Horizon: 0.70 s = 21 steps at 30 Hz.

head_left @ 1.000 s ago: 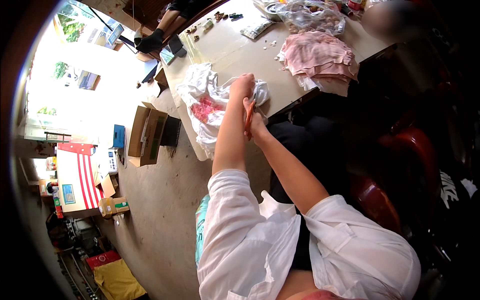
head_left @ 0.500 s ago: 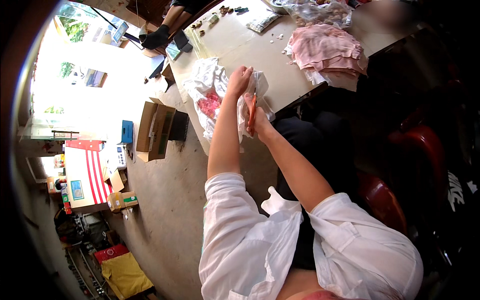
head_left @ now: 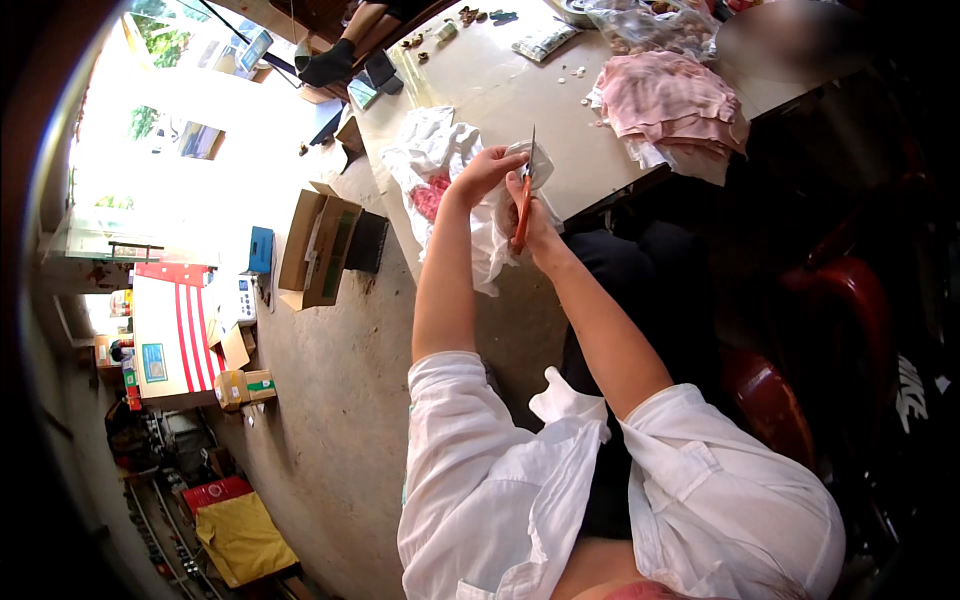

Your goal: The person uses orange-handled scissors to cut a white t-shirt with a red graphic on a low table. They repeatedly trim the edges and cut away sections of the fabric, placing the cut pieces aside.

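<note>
My right hand (head_left: 538,228) grips a pair of orange-handled scissors (head_left: 523,213), whose blades point away from me over the table edge. Close beside it on the left, my left hand (head_left: 486,174) is closed on white cloth, its fingertips near the blades. The white cloth (head_left: 425,140) lies bunched on the table corner and hangs over the front edge. A pink-red patch (head_left: 430,197) shows on it beside my left wrist. Part of the cloth sticks out past the scissors. Whether the blades are cutting it, I cannot tell.
A stack of pink cloth pieces (head_left: 668,105) sits at the right of the table (head_left: 470,85), with clear bags (head_left: 655,30) behind. Another person's leg (head_left: 365,28) shows at the far left. An opened cardboard box (head_left: 318,245) stands on the floor, left of the table.
Both hands have shifted slightly right with the cloth. The scissors' blades now stand out higher above the left fingertips. The whole view has shifted a little too.
</note>
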Available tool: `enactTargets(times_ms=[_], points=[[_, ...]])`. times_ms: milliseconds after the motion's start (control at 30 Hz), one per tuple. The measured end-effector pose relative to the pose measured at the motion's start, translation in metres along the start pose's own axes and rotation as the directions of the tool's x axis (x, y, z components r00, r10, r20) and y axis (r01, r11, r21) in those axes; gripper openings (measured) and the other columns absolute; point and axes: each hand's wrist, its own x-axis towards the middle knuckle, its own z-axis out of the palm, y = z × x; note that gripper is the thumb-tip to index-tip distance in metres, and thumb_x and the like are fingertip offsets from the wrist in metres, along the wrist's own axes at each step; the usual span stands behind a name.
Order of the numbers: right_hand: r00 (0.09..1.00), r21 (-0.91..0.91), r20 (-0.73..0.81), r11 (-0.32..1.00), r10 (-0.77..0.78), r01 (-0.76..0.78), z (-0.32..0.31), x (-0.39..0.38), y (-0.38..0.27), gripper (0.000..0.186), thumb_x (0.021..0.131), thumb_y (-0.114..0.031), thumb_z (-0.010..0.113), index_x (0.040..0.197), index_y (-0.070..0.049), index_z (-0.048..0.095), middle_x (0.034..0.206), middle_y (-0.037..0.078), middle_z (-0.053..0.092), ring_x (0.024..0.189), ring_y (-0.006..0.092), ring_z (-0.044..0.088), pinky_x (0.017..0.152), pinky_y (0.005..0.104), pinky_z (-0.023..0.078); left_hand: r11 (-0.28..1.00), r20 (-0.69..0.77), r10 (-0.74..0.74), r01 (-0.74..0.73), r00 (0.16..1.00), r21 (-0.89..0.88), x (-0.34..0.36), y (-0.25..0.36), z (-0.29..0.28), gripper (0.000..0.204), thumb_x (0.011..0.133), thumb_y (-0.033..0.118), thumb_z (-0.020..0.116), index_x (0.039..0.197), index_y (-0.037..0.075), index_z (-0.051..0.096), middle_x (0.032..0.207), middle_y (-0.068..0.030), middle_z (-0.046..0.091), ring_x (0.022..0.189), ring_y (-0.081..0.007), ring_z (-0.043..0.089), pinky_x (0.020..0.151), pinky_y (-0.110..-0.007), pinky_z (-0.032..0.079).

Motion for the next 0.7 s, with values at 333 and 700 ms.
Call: enactTargets(times_ms=[333,700], points=[[0.963,0.139,0.209,0.970,0.168,-0.199,-0.007,-0.006,-0.004,0.058,0.077,-0.071,0.055,0.073,-0.015,0.039,0.059,-0.003,0.036,0.045,0.0088,0.038,0.041,0.0228,0.035,0.824,-0.091,-0.119,0.047,0.989,-0.564,-0.023,0.002,0.026,0.035,0.078,0.021,0.049,0.109,0.007,0.056,0.084,-0.0074,0.060,0.070,-0.0174,0.055,0.066,-0.032,0.047],[0.999,-0.131,-0.012,0.991,0.033,-0.034,-0.009,0.003,0.016,0.076,0.084,-0.068,0.045,0.090,0.006,0.061,0.073,0.010,0.059,0.066,0.0216,0.057,0.061,0.0315,0.045,0.994,-0.264,0.091,-0.102,0.960,-0.029,-0.027,-0.035,0.045,0.057,0.094,0.056,0.039,0.080,0.003,0.057,0.063,0.0015,0.050,0.056,-0.0083,0.044,0.051,-0.025,0.039]])
